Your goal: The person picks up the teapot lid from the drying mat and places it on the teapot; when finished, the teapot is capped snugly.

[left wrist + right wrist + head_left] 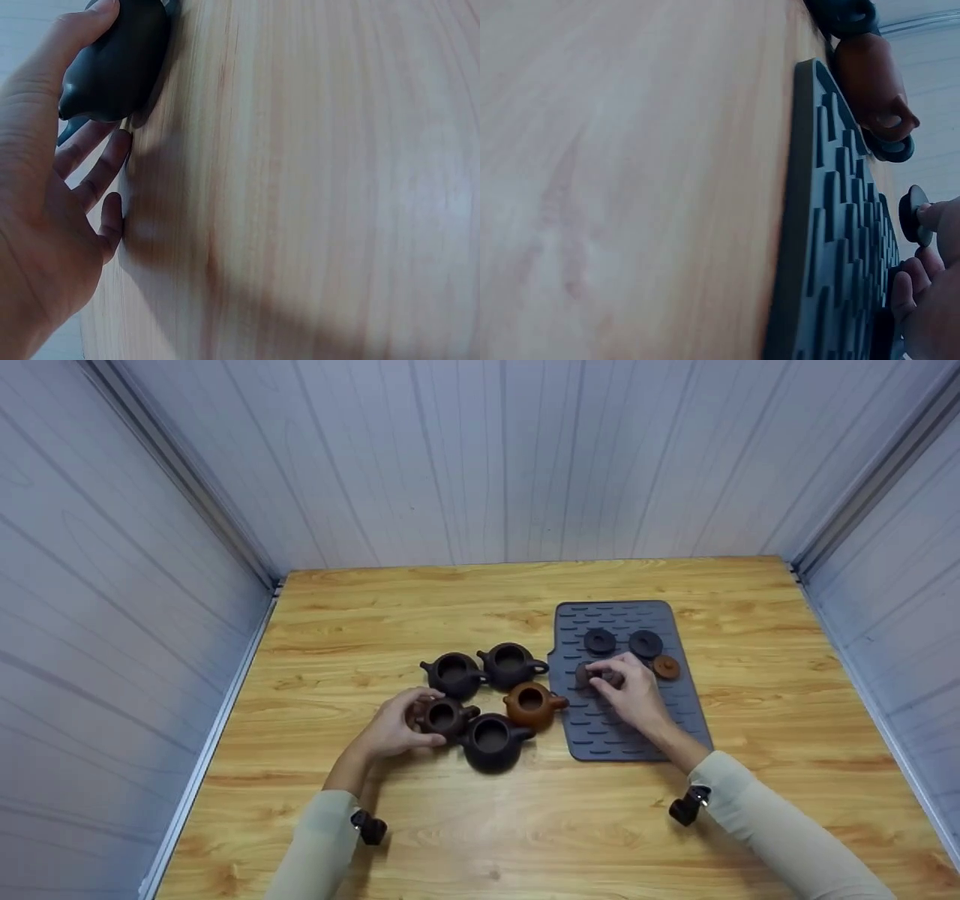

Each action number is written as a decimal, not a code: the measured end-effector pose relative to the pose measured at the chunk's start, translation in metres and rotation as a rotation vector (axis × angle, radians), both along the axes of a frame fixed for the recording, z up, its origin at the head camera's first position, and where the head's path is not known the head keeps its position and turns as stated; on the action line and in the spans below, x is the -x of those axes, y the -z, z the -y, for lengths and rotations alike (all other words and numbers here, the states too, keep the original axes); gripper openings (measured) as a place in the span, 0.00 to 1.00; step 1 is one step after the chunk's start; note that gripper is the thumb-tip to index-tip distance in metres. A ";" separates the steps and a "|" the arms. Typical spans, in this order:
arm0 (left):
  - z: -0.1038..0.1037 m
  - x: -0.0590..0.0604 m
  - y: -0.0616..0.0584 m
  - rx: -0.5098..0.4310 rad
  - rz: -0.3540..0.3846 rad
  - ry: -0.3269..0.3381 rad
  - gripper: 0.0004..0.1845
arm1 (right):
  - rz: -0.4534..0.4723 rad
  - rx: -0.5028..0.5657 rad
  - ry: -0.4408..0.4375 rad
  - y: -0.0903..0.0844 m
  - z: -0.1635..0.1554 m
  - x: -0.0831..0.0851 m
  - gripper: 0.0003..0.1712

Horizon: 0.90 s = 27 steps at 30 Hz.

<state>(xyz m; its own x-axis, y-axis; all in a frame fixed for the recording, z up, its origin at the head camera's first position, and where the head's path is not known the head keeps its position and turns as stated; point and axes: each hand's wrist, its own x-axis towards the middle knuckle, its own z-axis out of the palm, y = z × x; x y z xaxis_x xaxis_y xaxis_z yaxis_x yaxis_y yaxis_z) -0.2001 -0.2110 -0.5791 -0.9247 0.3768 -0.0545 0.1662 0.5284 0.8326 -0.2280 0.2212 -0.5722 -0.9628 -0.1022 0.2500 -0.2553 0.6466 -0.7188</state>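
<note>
- Head view: five small teapots stood bunched, lidless, on the bench (360, 607) just left of a grey ribbed mat (660, 720). The left hand (394, 727) cupped the brown pot (442, 716) from its outer side, fingers curled round the body, probably to steady it with the mouth up. The black pot (491, 742) touched it on the right; the orange pot (531, 705) sat against the mat's edge, and two dark pots (481, 670) stood behind.
- On the mat, the right hand (634, 690) pinched a brown lid (587, 675) between thumb and fingertips; whether it had left the mat could not be told. Two dark lids (622, 643) and an orange lid (666, 667) lay beyond it, apart from each other. A fifth lid was not seen.
- Open bench lay in front, behind and far left and right; the walls stood well away. The pots themselves were crowded, with little gap between the brown pot and its neighbours.
- Left wrist view: the thumb (75, 34) lay over a dark rounded pot (116, 64) while the fingers (101, 169) reached underneath it, loosely spread. Bare wood filled the rest.
- Right wrist view: seen edge-on, the mat (832, 247) rose slightly above the bench. The fingertips (904, 292) pressed at its far end, by a dark knobbed lid (913, 215) standing on edge at a fingertip. The orange pot (870, 82) sat at the mat's rim.
</note>
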 end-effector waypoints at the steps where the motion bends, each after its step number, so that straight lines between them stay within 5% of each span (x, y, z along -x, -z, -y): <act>1: 0.000 0.000 0.000 0.000 -0.001 -0.002 0.38 | -0.003 -0.002 -0.003 -0.001 -0.001 0.001 0.11; 27: 0.001 0.002 -0.001 -0.024 0.009 -0.001 0.39 | 0.089 0.144 -0.070 -0.027 0.013 0.006 0.10</act>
<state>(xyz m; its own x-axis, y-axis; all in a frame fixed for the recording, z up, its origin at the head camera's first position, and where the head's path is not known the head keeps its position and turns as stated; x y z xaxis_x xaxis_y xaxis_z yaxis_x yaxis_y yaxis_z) -0.2023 -0.2125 -0.5777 -0.9245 0.3775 -0.0535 0.1586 0.5082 0.8465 -0.2336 0.2086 -0.5451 -0.9736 -0.1394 0.1807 -0.2272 0.5178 -0.8248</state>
